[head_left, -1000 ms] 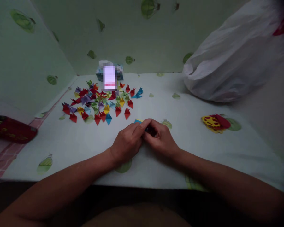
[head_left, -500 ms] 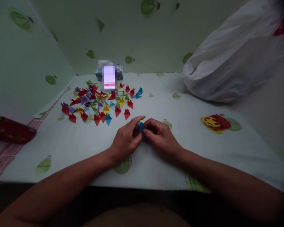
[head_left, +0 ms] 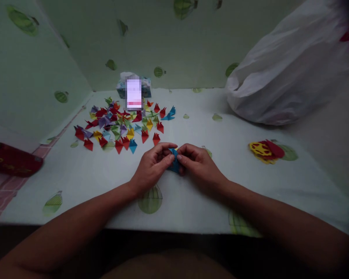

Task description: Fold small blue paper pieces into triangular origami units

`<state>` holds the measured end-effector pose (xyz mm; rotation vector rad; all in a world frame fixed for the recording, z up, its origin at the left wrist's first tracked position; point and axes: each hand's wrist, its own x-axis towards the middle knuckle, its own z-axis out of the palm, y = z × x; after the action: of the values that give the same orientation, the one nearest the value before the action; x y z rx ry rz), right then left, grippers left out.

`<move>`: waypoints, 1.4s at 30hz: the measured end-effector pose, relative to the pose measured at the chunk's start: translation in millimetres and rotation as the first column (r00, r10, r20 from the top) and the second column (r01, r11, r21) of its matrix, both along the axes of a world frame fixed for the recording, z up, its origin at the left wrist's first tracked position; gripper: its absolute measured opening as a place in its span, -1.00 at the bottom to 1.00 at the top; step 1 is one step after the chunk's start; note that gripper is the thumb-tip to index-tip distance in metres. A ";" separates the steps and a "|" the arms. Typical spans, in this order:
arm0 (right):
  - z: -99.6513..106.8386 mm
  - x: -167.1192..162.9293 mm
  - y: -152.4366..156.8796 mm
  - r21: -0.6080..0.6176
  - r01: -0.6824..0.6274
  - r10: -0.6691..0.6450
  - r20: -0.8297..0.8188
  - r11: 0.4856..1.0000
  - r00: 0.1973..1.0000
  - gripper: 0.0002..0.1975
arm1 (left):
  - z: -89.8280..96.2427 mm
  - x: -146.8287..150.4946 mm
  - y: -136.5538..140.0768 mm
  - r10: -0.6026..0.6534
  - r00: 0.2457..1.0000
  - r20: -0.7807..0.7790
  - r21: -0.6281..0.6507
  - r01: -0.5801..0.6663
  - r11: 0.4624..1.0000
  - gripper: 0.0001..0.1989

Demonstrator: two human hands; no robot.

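A small piece of blue folded paper (head_left: 173, 166) is held between my two hands, above the middle of the table near its front. My left hand (head_left: 154, 163) pinches its left side with thumb and fingers. From the right, my right hand (head_left: 198, 162) grips the other side between thumb and curled fingers. Part of the paper is hidden behind the fingers. Beyond my hands lies a spread of folded paper cranes (head_left: 118, 145) in red, blue, yellow, green and purple. One blue crane (head_left: 170, 114) lies at the right edge of that spread.
Behind the cranes a lit phone (head_left: 134, 93) leans against a tissue box (head_left: 146, 87). Yellow and red cut-out pieces (head_left: 264, 150) lie at the right. A large white plastic bag (head_left: 267, 89) bulges over the back right. At the far left is a red package (head_left: 14, 161).
The blue paper has turned between my fingers, and more of its lower part shows below the thumbs. My left thumb now lies higher, closer to the right thumb.
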<state>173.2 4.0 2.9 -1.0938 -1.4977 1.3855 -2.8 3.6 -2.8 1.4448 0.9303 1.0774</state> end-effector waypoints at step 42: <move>-4.2 0.6 2.1 0.169 0.047 -0.053 0.029 0.985 0.998 -0.86 | -0.6 -1.4 8.0 0.022 0.986 0.163 -0.131 -0.001 0.991 -0.82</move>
<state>173.8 6.1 -1.4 -1.0457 -1.5703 1.1886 -4.1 11.6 -3.4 1.2257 0.8754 1.1060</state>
